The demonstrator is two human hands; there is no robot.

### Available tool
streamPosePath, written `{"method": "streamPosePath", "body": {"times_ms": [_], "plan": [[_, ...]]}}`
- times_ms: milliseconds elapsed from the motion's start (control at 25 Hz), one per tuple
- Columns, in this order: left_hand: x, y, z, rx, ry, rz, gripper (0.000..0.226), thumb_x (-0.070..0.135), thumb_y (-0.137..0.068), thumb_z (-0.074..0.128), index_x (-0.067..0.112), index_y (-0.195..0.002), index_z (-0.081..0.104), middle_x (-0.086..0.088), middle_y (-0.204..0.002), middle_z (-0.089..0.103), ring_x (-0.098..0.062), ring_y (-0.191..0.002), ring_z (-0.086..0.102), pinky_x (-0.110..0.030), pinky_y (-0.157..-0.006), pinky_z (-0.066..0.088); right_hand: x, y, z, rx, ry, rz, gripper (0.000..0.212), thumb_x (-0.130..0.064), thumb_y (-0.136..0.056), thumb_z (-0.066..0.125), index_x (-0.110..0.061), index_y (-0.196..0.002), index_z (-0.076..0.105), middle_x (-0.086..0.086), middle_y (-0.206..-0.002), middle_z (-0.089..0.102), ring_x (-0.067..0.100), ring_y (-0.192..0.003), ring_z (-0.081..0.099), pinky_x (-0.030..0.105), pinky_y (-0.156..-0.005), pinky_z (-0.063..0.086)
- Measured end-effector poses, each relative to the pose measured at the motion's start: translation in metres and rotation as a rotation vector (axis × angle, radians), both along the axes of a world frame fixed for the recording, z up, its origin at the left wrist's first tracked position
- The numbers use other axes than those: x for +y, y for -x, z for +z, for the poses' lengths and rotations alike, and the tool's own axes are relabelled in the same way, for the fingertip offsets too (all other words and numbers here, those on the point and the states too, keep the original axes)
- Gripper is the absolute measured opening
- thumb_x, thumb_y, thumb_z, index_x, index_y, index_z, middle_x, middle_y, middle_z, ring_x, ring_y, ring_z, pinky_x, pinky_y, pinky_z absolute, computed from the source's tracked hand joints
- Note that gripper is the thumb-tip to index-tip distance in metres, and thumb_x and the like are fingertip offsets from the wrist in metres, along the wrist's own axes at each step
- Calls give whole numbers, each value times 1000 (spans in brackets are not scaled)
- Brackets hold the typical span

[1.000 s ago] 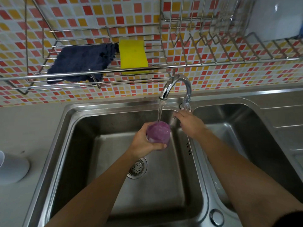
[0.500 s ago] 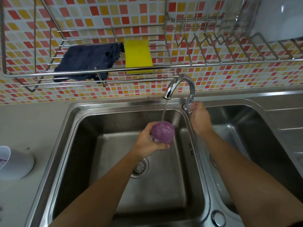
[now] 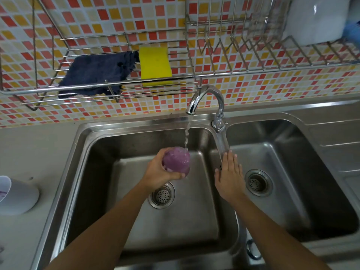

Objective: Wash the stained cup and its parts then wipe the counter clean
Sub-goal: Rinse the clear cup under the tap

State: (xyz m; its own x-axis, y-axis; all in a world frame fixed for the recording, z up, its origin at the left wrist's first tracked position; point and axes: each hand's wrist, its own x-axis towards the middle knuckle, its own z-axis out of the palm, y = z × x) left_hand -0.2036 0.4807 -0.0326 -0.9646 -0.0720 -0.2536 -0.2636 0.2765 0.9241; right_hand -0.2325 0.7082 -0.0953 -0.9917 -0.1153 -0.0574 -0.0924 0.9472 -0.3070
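Observation:
My left hand [image 3: 157,175] grips a purple-stained cup [image 3: 176,160] over the left sink basin [image 3: 175,221]. A thin stream of water from the chrome tap [image 3: 206,96] falls onto the cup's top. My right hand [image 3: 229,172] hovers flat, fingers apart and holding nothing, over the divider between the two basins, below the tap's handle [image 3: 219,123]. A white cup part [image 3: 16,195] with purple stains lies on its side on the grey counter [image 3: 35,152] at the far left.
A wire rack [image 3: 116,86] on the tiled wall holds a dark blue cloth [image 3: 97,73] and a yellow sponge [image 3: 155,63]. A white item [image 3: 315,20] sits in the rack's right part. The right basin [image 3: 292,191] has its own drain.
My right hand has left the tap handle and dropped back to hover over the divider. The water stream keeps running onto the cup in my left hand.

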Motion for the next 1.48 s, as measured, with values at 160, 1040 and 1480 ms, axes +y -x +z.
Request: {"method": "streamPosePath", "body": {"times_ms": [160, 1040, 1480], "plan": [[-7, -6, -2, 11, 56, -34, 81, 9, -50, 91, 35, -116, 51, 14, -109, 57, -12, -100, 60, -24, -77, 53, 6, -2, -4, -16, -37, 19, 59, -25, -95, 22, -4, -147, 4, 14, -157, 2, 27, -145, 0, 36, -113, 0], [-20, -2, -5, 22, 929, -128, 88, 36, -57, 80, 28, -135, 40, 1, -124, 42, -24, -115, 36, -42, -92, 42, 3, -6, -4, -8, -95, 30, 65, -6, -91, 30, -1, -146, -5, 18, -156, -7, 27, -144, -7, 36, -113, -2], [-27, 1, 6, 391, 1450, -358, 85, 22, -57, 79, 21, -136, 46, -1, -126, 54, -26, -115, 39, -44, -86, 40, 2, -3, -3, -39, -101, 19, 65, -19, -95, 32, -1, -146, -4, 17, -156, -7, 27, -145, -5, 38, -117, 6]]}}
